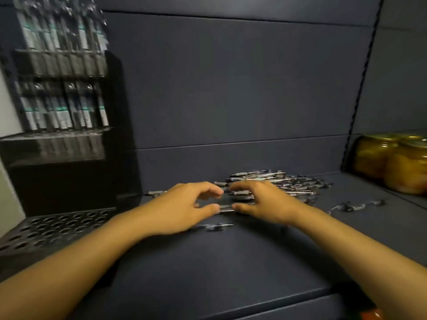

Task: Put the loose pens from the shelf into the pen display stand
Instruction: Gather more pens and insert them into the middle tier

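Both your hands were out over the dark shelf (pixel 231 262). Your left hand (pixel 182 207) and your right hand (pixel 265 203) met at the near edge of the pile of loose pens (pixel 277 183), fingers curled. Each thumb and finger touched one pen (pixel 225 208) between them, but the blur hid whether you gripped it. One more pen (pixel 215 226) lay just below. Your pen display stand (pixel 62 112) stood at the left, rows of pens in it, holes in its bottom tray (pixel 55 227). Yellow jars (pixel 390 162) sat far right.
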The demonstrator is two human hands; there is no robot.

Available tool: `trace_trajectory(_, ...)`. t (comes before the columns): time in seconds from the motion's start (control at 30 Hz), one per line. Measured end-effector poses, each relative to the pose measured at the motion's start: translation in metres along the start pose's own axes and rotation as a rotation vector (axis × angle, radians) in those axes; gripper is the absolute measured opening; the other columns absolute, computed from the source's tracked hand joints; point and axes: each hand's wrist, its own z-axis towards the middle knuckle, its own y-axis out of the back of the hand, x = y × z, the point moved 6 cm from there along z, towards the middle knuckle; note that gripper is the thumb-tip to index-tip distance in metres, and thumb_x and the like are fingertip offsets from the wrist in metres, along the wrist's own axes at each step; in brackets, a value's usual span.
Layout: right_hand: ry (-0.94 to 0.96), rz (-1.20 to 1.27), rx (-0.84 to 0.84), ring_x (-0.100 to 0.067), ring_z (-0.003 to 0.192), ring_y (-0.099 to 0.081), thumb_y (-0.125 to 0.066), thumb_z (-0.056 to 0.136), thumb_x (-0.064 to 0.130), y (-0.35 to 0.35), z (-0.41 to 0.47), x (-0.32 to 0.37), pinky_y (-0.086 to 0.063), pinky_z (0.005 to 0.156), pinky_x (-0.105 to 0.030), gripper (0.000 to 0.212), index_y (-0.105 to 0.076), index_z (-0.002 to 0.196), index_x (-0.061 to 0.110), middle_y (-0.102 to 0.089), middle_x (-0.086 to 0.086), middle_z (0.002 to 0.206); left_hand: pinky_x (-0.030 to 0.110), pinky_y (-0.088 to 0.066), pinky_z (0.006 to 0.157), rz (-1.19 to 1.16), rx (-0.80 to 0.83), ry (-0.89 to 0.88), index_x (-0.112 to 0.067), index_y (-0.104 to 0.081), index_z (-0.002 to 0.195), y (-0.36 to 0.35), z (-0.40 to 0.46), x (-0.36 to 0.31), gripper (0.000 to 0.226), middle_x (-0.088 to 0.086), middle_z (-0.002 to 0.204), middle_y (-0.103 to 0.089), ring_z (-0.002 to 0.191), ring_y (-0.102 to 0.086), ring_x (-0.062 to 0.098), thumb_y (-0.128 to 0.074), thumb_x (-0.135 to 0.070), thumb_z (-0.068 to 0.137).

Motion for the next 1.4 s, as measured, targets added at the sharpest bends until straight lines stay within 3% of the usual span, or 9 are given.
trace_trajectory(0.1,0.001,-0.031,0.038,-0.007,0.135,-0.044,-0.064,0.093,0.042,0.005,-0.02,-0.049,-0.029,0.104,-0.014,0.055,-0.047,0.144,0.028,-0.049,0.01,0.148,0.021,-0.034,0.11,0.155,0.04,0.063,-0.037,-0.045,0.139,-0.036,0.031,-0.005,0.047,-0.018,0.144,-0.047,0.133,-0.043,0.002,-0.057,-0.044,0.095)
trace_trajectory(0.23,0.013,-0.01,0.043,-0.002,0.132,-0.044,-0.063,0.091,0.049,0.024,-0.043,-0.104,-0.032,0.105,-0.016,0.053,-0.049,0.14,0.035,-0.048,0.018,0.144,0.029,-0.03,0.116,0.287,0.143,0.1,-0.046,-0.032,0.143,-0.067,0.043,-0.003,0.059,-0.021,0.15,-0.033,0.138,-0.032,0.002,-0.054,-0.059,0.09)
trace_trajectory(0.4,0.117,0.004,0.046,0.008,0.121,-0.046,-0.065,0.085,0.056,0.035,-0.06,-0.139,-0.033,0.106,-0.015,0.039,-0.062,0.122,0.044,-0.053,0.029,0.127,0.019,-0.031,0.103,0.328,0.122,0.237,-0.045,-0.047,0.117,-0.057,0.022,0.02,0.033,-0.021,0.123,-0.043,0.12,-0.037,-0.001,-0.061,-0.053,0.087)
trace_trajectory(0.47,0.159,0.008,0.013,0.009,0.119,-0.045,-0.067,0.085,0.054,0.037,-0.061,-0.142,-0.03,0.106,-0.014,0.034,-0.064,0.118,0.043,-0.053,0.032,0.123,0.018,-0.032,0.097,0.322,0.127,0.291,-0.042,-0.05,0.106,-0.057,0.018,0.029,0.021,-0.02,0.113,-0.046,0.113,-0.039,0.001,-0.061,-0.049,0.089)
trace_trajectory(0.6,0.223,0.022,0.034,0.006,0.11,-0.054,-0.066,0.089,0.046,0.029,-0.059,-0.142,-0.041,0.101,-0.02,0.022,-0.068,0.11,0.04,-0.062,0.027,0.114,0.018,-0.034,0.093,0.273,0.083,0.276,-0.04,-0.055,0.1,-0.064,0.023,0.027,0.01,-0.022,0.107,-0.048,0.108,-0.039,-0.004,-0.058,-0.046,0.092)
trace_trajectory(0.73,0.229,0.041,0.066,0.002,0.104,-0.057,-0.063,0.091,0.049,0.028,-0.056,-0.139,-0.045,0.096,-0.021,0.023,-0.072,0.108,0.035,-0.065,0.021,0.108,0.017,-0.034,0.094,0.195,0.029,0.219,-0.043,-0.058,0.099,-0.078,0.042,0.009,0.036,-0.024,0.108,-0.048,0.11,-0.037,-0.007,-0.047,-0.069,0.078)
trace_trajectory(0.9,0.202,0.021,0.045,-0.001,0.104,-0.054,-0.06,0.094,0.045,0.022,-0.055,-0.138,-0.044,0.097,-0.024,0.018,-0.071,0.104,0.036,-0.065,0.02,0.107,0.034,-0.034,0.107,0.203,-0.057,0.136,-0.045,-0.057,0.103,-0.095,0.067,-0.006,0.02,-0.026,0.111,-0.044,0.116,-0.037,0.001,-0.056,-0.057,0.087)
trace_trajectory(1.2,0.22,0.044,-0.023,-0.005,0.1,-0.057,-0.062,0.093,0.044,0.012,-0.035,-0.121,-0.047,0.096,-0.034,0.017,-0.073,0.1,0.033,-0.065,0.014,0.102,0.03,-0.031,0.114,0.221,0.043,0.157,-0.049,-0.041,0.132,-0.081,0.053,0.015,0.062,-0.03,0.138,-0.037,0.13,-0.034,-0.006,-0.043,-0.078,0.077)
trace_trajectory(1.4,0.284,0.13,0.022,-0.007,0.114,-0.046,-0.064,0.091,0.046,-0.002,-0.028,-0.1,-0.037,0.105,-0.031,0.018,-0.073,0.103,0.036,-0.058,0.017,0.109,0.029,-0.031,0.115,0.122,0.012,0.215,-0.048,-0.049,0.125,-0.082,0.049,0.032,0.051,-0.028,0.137,-0.038,0.132,-0.035,-0.006,-0.045,-0.071,0.08)
